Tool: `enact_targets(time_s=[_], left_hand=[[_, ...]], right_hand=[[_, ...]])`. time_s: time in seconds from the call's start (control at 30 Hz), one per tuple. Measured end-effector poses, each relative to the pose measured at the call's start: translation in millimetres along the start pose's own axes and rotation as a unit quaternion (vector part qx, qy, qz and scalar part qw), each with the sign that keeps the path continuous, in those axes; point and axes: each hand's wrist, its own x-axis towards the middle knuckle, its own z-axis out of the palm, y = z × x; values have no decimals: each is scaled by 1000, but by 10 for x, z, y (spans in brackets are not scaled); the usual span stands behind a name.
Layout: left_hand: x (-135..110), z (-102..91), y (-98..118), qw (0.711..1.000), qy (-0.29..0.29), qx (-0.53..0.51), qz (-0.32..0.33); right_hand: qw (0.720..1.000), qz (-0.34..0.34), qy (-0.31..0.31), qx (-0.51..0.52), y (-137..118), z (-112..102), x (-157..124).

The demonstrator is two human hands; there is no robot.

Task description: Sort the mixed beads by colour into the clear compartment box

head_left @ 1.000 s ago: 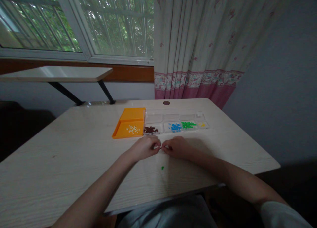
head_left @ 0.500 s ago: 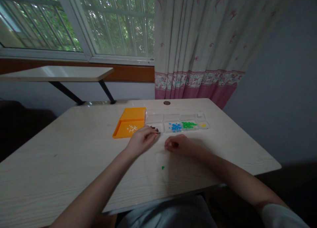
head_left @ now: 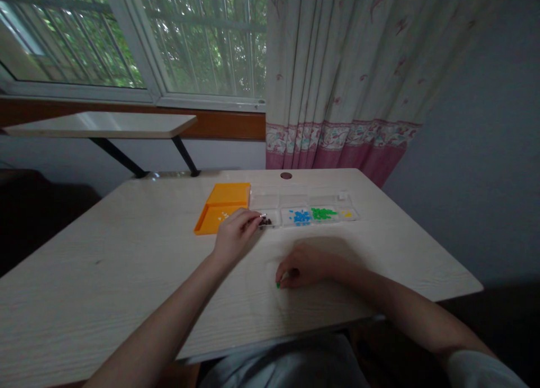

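Observation:
My left hand point(head_left: 236, 230) reaches over the near edge of the dark brown pieces point(head_left: 265, 222) in a clear compartment box point(head_left: 274, 215). Its thumb and fingers are pinched together; what lies between them is too small to make out. Lower down, my right hand point(head_left: 306, 264) rests close above the table, thumb and forefinger closed on a small green piece point(head_left: 278, 285). Blue pieces point(head_left: 301, 217), green pieces point(head_left: 323, 213) and a few yellow pieces point(head_left: 346, 213) lie in separate compartments of the clear box.
An open orange case point(head_left: 202, 222) holding small white pieces point(head_left: 223, 215) adjoins the clear box on the left, partly behind my left hand. A raised shelf point(head_left: 105, 125) on black supports stands at the table's back left. The table point(head_left: 147, 275) has a round cable hole point(head_left: 286, 175) at the back.
My right hand has come down and toward me, onto the small green piece. My left hand has shifted slightly up and left, its fingertips now at the brown pieces' far side.

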Motion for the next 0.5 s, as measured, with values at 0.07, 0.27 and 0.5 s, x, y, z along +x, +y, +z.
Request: enact_targets(time_s=[0.07, 0.27, 0.5], left_hand=[[-12, 31, -40, 1000, 1, 18, -11], [-25, 86, -141, 994, 8, 88, -65], [-16, 58, -92, 998, -65, 10, 13]], right_hand=[[1000, -3, -2, 2, -6, 5, 2], [999, 31, 40, 20, -13, 27, 18], [961, 139, 209, 117, 82, 15, 63]])
